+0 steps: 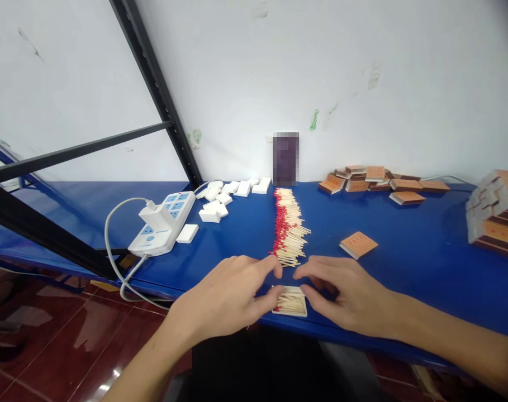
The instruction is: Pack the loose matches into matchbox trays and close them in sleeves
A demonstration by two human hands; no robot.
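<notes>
A small white tray of matches (290, 302) lies at the front edge of the blue table (404, 245). My left hand (226, 298) grips its left side between thumb and fingers. My right hand (346, 293) grips its right side the same way. Both index fingers reach over it toward the near end of a long row of red-tipped matches (288, 231), which runs away from me to the wall. An orange matchbox sleeve (358, 244) lies flat just right of the row.
Several white inner trays (220, 201) and a white power strip (164, 223) with its cable sit at left. Orange sleeves (375, 180) are piled at the back right, a bigger stack (494, 215) at far right. A black metal frame (153, 78) crosses the left.
</notes>
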